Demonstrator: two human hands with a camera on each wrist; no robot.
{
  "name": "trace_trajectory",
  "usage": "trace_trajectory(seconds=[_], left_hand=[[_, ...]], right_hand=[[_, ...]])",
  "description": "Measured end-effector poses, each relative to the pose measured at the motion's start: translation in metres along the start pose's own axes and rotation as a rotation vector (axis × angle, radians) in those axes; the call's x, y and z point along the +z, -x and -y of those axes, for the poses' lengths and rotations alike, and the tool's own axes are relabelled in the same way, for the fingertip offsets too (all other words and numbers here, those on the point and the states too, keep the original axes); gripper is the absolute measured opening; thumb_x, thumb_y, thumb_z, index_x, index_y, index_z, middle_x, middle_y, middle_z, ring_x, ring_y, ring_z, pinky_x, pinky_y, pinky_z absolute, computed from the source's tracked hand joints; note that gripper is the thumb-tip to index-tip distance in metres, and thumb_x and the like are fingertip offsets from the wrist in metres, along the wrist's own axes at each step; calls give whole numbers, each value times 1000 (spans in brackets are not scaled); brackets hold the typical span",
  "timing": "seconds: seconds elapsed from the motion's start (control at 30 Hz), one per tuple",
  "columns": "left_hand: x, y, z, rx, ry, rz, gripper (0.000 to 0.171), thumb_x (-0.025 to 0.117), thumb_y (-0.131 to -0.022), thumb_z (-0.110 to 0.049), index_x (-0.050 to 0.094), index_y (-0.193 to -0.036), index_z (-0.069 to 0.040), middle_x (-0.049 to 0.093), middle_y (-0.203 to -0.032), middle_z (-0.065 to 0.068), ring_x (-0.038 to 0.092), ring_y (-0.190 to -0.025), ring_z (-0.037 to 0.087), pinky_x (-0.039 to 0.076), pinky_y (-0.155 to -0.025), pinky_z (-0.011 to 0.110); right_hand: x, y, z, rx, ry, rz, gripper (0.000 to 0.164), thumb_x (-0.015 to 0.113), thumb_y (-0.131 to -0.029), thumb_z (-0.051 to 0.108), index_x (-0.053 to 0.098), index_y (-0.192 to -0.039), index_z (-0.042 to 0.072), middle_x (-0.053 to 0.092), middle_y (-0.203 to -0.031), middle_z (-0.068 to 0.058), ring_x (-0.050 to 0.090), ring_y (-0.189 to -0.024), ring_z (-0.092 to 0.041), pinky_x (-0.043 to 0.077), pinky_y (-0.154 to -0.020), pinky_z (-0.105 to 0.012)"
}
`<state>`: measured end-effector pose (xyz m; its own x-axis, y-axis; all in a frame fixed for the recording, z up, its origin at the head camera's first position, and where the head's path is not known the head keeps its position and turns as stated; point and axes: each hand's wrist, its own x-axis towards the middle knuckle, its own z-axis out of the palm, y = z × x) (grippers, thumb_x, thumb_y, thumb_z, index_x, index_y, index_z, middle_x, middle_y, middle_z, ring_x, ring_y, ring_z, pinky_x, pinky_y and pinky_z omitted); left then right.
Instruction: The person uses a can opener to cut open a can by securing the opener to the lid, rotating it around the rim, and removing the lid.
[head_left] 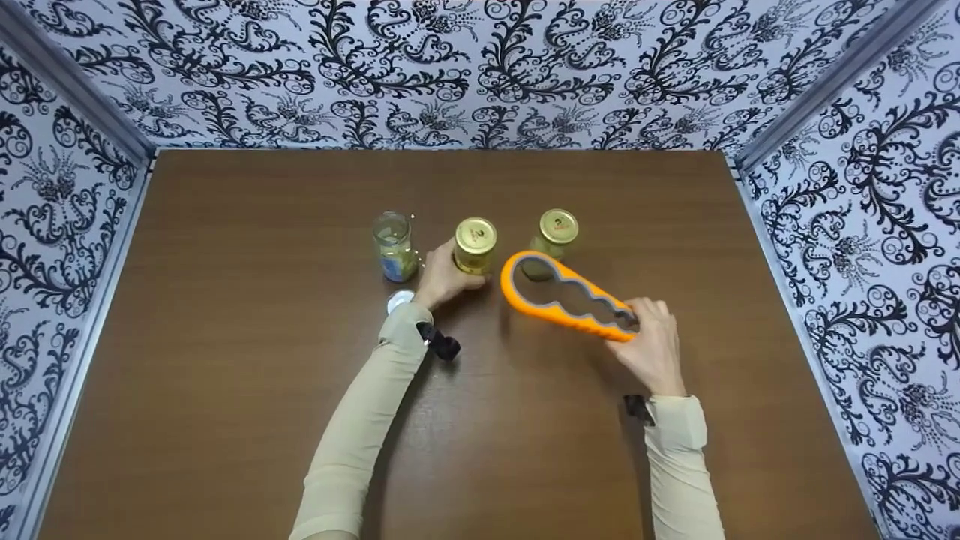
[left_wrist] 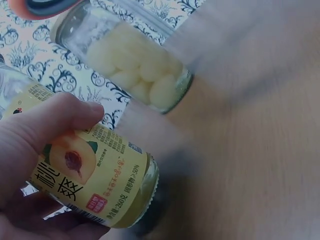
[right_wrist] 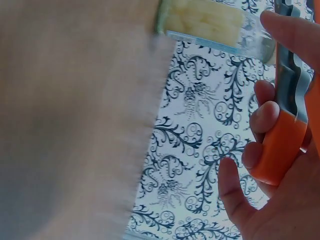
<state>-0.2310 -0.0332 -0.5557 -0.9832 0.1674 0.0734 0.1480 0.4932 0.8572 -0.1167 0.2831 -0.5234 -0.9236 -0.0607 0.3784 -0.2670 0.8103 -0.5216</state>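
My left hand (head_left: 444, 281) grips a glass jar (head_left: 475, 238) with a gold lid. Its yellow label (left_wrist: 95, 175), with a peach picture, shows in the left wrist view, thumb across it. In my right hand (head_left: 654, 346) is an orange jar opener (head_left: 574, 321) with grey scalloped inner edges, held by its handle end above the table. The opener's wide loop points left and overlaps a second gold-lidded jar (head_left: 559, 226) in the head view. Pale round fruit pieces (left_wrist: 135, 65) fill much of that second jar.
Left of the held jar stands a glass jar without a lid (head_left: 392, 244), with pale contents and a blue label patch. A round whitish lid (head_left: 400, 301) lies near my left wrist. Patterned walls (head_left: 480, 75) border the brown table (head_left: 225, 360) at the back and sides.
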Motion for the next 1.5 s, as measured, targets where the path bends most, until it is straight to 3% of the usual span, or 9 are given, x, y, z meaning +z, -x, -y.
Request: trace_trajectory(seconds=[0.23, 0.5, 0.77, 0.87, 1.03, 1.13, 1.3, 1.5], left_hand=[[4, 5, -11, 34, 2, 19, 60, 90, -63, -13, 61, -115, -1, 68, -106, 13, 63, -97, 30, 48, -88, 40], [13, 16, -20, 61, -13, 48, 63, 90, -60, -8, 62, -116, -1, 68, -105, 13, 63, -97, 30, 48, -89, 39], [20, 34, -29, 68, -19, 28, 55, 90, -60, -9, 64, -107, 2, 69, -97, 17, 65, -91, 31, 51, -84, 41], [22, 40, -31, 84, 1, 26, 58, 89, -61, -9, 64, -110, 5, 69, -102, 18, 64, -95, 31, 49, -87, 41], [23, 48, -35, 125, 149, 46, 64, 85, -61, 1, 58, -118, 10, 64, -112, 21, 58, -107, 34, 41, -100, 39], [23, 53, -38, 111, 211, 45, 64, 84, -60, 3, 57, -118, 12, 64, -113, 23, 57, -109, 34, 39, -101, 37], [23, 57, -40, 77, 227, 35, 62, 84, -58, 2, 60, -115, 10, 65, -111, 21, 59, -106, 32, 42, -98, 34], [23, 59, -41, 89, 222, 17, 62, 85, -56, 2, 61, -113, 9, 67, -108, 20, 61, -103, 31, 44, -95, 32]], right_hand=[[-10, -17, 11, 21, -16, -65, 42, 84, -58, 5, 64, -95, -3, 63, -88, -16, 47, -83, -35, 27, -70, -46], [-15, -40, 31, -19, -7, -92, 40, 86, -61, 10, 64, -93, -2, 62, -85, -14, 47, -81, -33, 27, -72, -47], [-5, -56, 53, -89, 23, -21, 37, 83, -60, 10, 64, -91, 1, 63, -86, -11, 48, -83, -32, 31, -69, -45], [-1, -58, 61, -112, 31, 3, 37, 82, -61, 12, 64, -92, 2, 62, -87, -11, 48, -83, -33, 32, -69, -45], [5, -59, 72, -146, 53, 28, 40, 83, -60, 14, 63, -93, 3, 61, -85, -9, 48, -81, -32, 32, -69, -45], [8, -58, 78, -152, 83, 49, 41, 83, -60, 16, 63, -93, 3, 61, -85, -9, 48, -82, -32, 33, -69, -45], [10, -56, 83, -150, 134, 101, 42, 82, -62, 18, 63, -95, 2, 60, -85, -9, 48, -84, -32, 33, -71, -46], [5, -54, 86, -175, 211, 157, 49, 82, -63, 24, 61, -101, 2, 57, -88, -11, 47, -87, -33, 33, -78, -50]])
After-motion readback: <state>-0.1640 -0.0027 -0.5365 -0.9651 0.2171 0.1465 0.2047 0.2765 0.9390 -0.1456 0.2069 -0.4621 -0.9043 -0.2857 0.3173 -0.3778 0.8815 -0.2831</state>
